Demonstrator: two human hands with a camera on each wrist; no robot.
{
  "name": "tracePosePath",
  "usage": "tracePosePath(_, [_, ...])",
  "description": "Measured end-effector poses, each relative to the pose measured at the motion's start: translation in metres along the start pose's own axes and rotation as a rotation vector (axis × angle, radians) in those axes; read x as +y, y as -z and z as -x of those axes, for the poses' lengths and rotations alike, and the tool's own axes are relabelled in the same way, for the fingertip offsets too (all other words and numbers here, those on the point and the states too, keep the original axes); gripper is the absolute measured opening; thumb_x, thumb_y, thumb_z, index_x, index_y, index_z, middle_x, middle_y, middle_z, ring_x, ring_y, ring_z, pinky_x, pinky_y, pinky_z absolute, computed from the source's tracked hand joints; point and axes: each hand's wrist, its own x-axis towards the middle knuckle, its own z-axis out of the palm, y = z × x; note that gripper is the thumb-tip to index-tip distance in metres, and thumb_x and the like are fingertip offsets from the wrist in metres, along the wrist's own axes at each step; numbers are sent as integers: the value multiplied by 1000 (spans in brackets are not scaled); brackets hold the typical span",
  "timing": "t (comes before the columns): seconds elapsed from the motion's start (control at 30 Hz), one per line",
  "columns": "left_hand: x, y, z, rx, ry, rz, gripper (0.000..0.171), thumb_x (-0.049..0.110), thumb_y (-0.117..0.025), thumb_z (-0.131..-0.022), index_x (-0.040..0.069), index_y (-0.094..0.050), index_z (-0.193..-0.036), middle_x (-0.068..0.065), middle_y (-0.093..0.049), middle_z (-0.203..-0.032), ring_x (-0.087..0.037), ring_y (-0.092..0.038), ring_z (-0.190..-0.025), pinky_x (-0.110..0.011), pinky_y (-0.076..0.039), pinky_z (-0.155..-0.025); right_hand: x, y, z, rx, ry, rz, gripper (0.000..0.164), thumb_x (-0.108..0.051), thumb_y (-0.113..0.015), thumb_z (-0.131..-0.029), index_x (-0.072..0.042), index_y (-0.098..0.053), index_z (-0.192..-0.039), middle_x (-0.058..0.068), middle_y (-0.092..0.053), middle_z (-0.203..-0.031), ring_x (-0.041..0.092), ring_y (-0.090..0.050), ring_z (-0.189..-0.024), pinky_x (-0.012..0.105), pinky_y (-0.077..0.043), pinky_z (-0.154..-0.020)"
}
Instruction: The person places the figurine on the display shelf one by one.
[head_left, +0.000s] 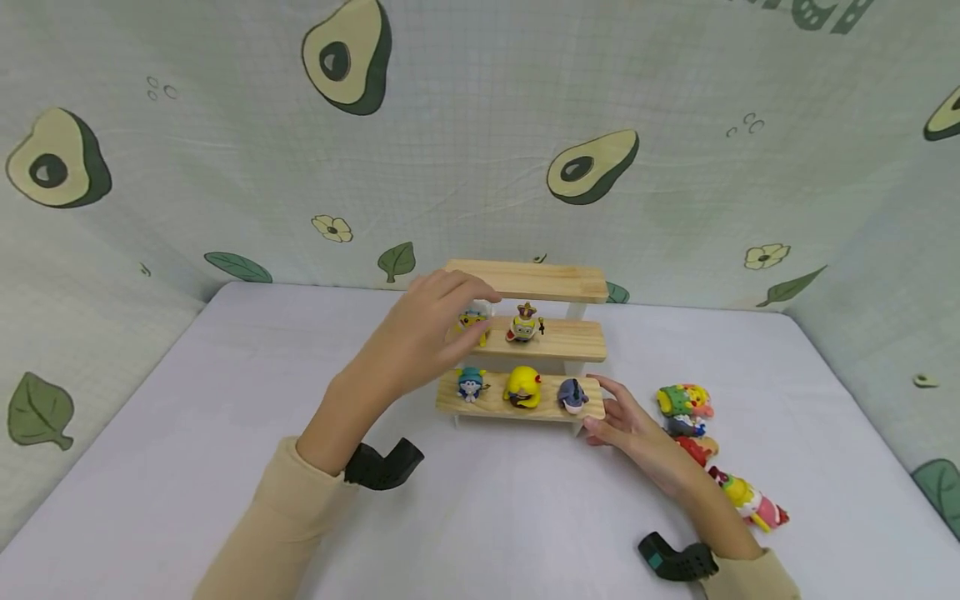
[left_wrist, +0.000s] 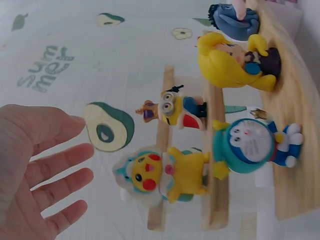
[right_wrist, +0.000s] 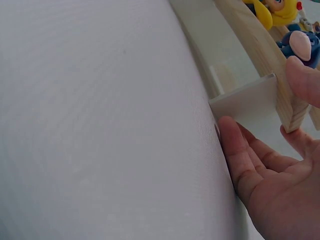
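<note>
A small three-step wooden display shelf (head_left: 551,342) stands on the table. My left hand (head_left: 427,333) hovers by the left end of its middle step, fingers spread and apart from the Pikachu figure (left_wrist: 187,175) in a pale hood. Beside Pikachu stands a crowned minion figure (head_left: 524,325). On the lowest step are a blue Doraemon figure (head_left: 470,384) in a teal hood, a yellow-haired girl figure (head_left: 522,387) and a blue-grey Eeyore figure (head_left: 572,396). My right hand (right_wrist: 275,175) grips the lowest step's right end, its thumb on the step near Eeyore.
Several colourful figures lie right of the shelf, among them a green-and-yellow one (head_left: 684,401), a red one (head_left: 697,450) and a yellow-and-pink one (head_left: 750,502). The white table (head_left: 487,517) meets an avocado-print cloth (head_left: 465,167) at the back.
</note>
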Motion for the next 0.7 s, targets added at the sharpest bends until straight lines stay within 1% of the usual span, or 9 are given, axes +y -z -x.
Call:
tracePosePath(0.07, [-2, -1, 7, 18, 23, 34, 25, 16, -64, -88, 11, -61, -112, -1, -62, -114, -19, -53, -111, -38, -36, -103, 0, 0, 0, 0, 4, -3, 69, -25, -55, -94, -21, -13, -148, 22, -40, -136, 22, -54, -105, 27, -49, -86])
tracePosePath(0.17, [-4, -2, 17, 25, 73, 83, 27, 15, -64, -87, 11, -60, -114, -2, -60, -117, -19, -51, -114, -39, -37, -101, 0, 0, 0, -5, 15, 2, 69, -25, -55, -94, -19, -12, -148, 24, -39, -137, 22, -54, -106, 27, -49, -85])
tracePosePath(0.3, [-8, -6, 30, 14, 129, 105, 31, 16, -62, -89, 11, -57, -119, -3, -56, -122, -20, -48, -119, -39, -37, -102, -1, -1, 1, -7, 14, 8, 69, -25, -54, -94, -17, -11, -148, 26, -37, -139, 22, -54, -105, 27, -49, -85])
tracePosePath(0.47, [-13, -11, 44, 44, 188, 130, 34, 15, -63, -89, 10, -55, -122, -2, -52, -126, -18, -44, -123, -35, -35, -105, -2, -1, 1, 1, 1, 11, 68, -25, -54, -94, -18, -12, -148, 25, -37, -139, 22, -54, -106, 28, -49, -86])
tracePosePath(0.53, [-15, -14, 50, 57, 216, 148, 37, 15, -63, -88, 11, -53, -124, -3, -50, -128, -18, -43, -124, -35, -35, -105, -2, -1, 0, 5, -8, 13, 68, -26, -55, -94, -20, -13, -147, 24, -38, -139, 21, -55, -105, 27, -49, -86])
tracePosePath(0.7, [-17, -22, 61, 54, 290, 201, 49, 18, -63, -88, 12, -44, -134, -4, -42, -135, -18, -39, -127, -38, -34, -106, -1, -1, -1, 9, -5, 17, 69, -26, -55, -94, -19, -12, -147, 24, -38, -139, 21, -54, -105, 27, -50, -85])
